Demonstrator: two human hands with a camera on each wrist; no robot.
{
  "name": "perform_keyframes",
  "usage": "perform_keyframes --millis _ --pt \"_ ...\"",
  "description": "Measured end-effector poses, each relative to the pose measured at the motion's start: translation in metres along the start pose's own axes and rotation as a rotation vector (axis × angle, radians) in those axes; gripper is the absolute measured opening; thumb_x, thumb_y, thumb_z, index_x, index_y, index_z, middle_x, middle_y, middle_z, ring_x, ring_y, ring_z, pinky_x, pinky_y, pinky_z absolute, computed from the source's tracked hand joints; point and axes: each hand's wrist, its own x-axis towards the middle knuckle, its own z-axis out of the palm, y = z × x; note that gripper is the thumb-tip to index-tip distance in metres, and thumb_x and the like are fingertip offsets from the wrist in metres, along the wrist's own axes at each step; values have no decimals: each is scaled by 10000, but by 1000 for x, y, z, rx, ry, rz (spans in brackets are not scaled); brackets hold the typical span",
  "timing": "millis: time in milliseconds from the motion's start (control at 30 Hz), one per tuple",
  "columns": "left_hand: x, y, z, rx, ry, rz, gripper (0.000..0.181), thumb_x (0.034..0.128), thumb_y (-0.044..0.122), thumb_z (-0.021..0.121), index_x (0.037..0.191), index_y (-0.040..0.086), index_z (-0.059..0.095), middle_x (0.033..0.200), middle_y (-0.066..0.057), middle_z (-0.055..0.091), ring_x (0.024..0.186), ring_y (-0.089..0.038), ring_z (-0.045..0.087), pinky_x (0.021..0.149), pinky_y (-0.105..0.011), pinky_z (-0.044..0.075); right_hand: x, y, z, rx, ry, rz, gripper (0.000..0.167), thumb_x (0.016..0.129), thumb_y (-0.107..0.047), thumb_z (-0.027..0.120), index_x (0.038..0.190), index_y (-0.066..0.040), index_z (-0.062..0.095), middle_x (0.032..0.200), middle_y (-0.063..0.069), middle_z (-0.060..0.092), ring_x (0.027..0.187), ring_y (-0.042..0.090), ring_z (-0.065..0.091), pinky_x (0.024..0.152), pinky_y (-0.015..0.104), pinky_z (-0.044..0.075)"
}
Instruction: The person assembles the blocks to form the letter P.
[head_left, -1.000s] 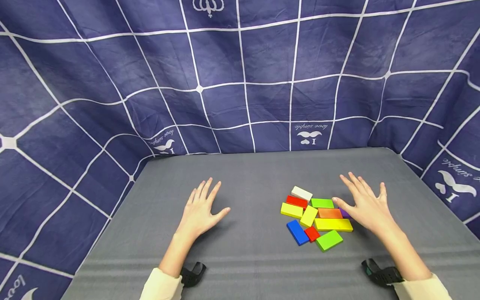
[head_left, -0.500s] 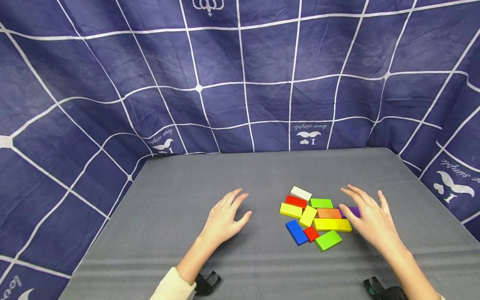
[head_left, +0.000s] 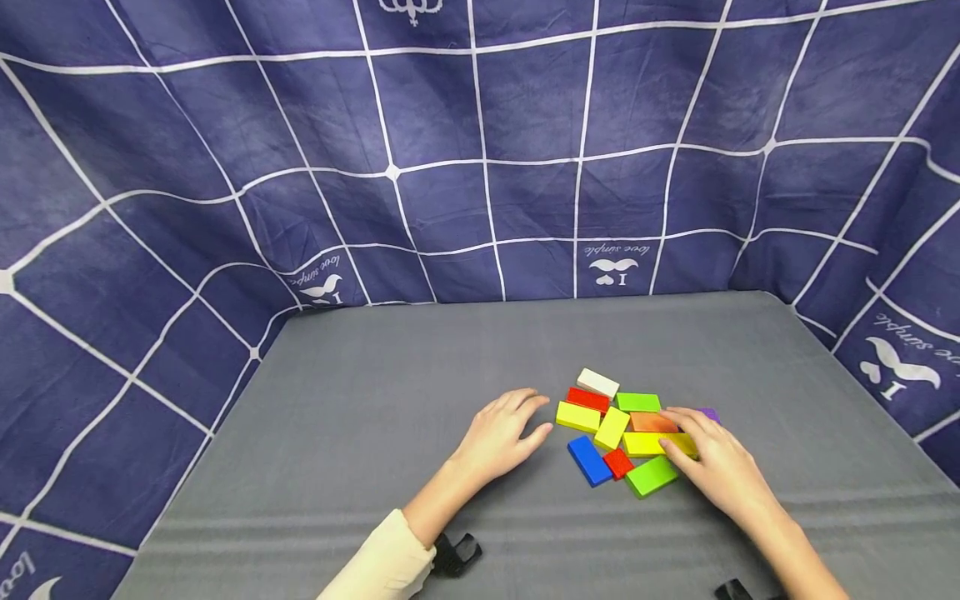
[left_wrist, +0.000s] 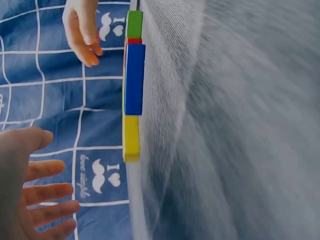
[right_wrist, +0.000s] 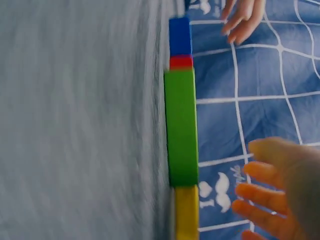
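My left hand [head_left: 498,437] hovers just left of the flat cluster of blocks, fingers spread and slightly bent. Nearest it are a yellow block [head_left: 578,416] and a blue block [head_left: 589,461]. Over the cluster's right side hangs my right hand [head_left: 716,462], its loose fingers above the long yellow block [head_left: 645,444] and beside the front green block [head_left: 651,476]. A purple block [head_left: 709,414] is partly hidden behind it. Both wrist views show air between hands and blocks. Also lying there are an orange block [head_left: 651,422], a small red block [head_left: 618,463] and another yellow block [head_left: 612,428].
At the cluster's back lie a white block [head_left: 597,383], a longer red block [head_left: 587,401] and a green block [head_left: 638,403]. Grey cloth [head_left: 360,375] covers the table. A blue curtain [head_left: 532,200] with white lines surrounds its back and sides.
My left hand has moved right, up to the cluster's left side. My right hand has shifted left and nearer, from beside the blocks to over their right part. The blocks look unmoved.
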Motion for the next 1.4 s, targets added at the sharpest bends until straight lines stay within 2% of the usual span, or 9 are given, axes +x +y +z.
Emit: perform_keyframes --millis 233,400,600,733,833,1000,1200,1300,1400 --pt "17 12 17 14 -104 43 377 910 382 493 1235 198 548 1199 23 565 1100 -119 550 896 -292 481 -3 4 11 -15 -112 27 366 820 -228 652 1161 -110 592 1165 156 574 1077 363 529 817 574 430" --pt "26 18 28 57 -166 60 388 910 384 498 1248 196 541 1219 11 555 1110 -120 537 895 -278 479 -4 8 18 -30 -114 20 330 804 -219 669 1111 -106 621 1087 104 582 1019 318 542 796 546 446" --pt "37 18 34 75 -189 110 293 895 328 552 1158 212 606 1110 23 561 980 -102 531 773 -223 488 -4 10 22 -16 -102 31 289 788 -243 687 1043 -113 644 1045 73 574 1001 286 528 779 526 430" --pt "42 16 36 82 -217 142 258 873 329 588 1104 224 633 1028 41 560 918 -92 507 737 -193 440 -3 10 21 -25 -111 51 295 781 -260 693 1036 -120 647 1036 70 575 979 276 525 754 519 437" --pt "45 15 37 89 -237 150 290 858 348 604 1121 228 626 998 47 554 904 -92 491 729 -192 386 -1 9 19 -46 -131 78 306 772 -272 694 1037 -125 649 1028 73 572 953 264 523 721 510 457" --pt "49 16 38 112 -267 120 366 831 369 633 1156 207 585 982 35 550 897 -101 488 731 -206 358 5 6 14 -82 -209 119 318 757 -309 686 1015 -128 645 1004 74 566 906 243 517 628 485 470" --pt "50 18 39 167 -240 82 324 786 404 673 973 162 565 905 34 506 855 -109 456 703 -218 337 13 2 9 -113 -277 109 281 744 -340 693 950 -160 631 953 28 573 851 209 523 568 443 451" --pt "50 18 39 138 -257 54 299 781 394 679 915 165 541 865 39 507 829 -111 462 665 -217 322 17 1 6 -123 -304 92 279 744 -347 695 935 -159 618 917 3 574 812 186 513 563 417 444" --pt "48 18 38 106 -288 33 291 795 387 665 938 169 536 867 46 536 820 -106 482 651 -213 337 19 1 5 -103 -332 72 268 739 -330 707 913 -155 601 881 -20 566 776 153 500 557 378 434"
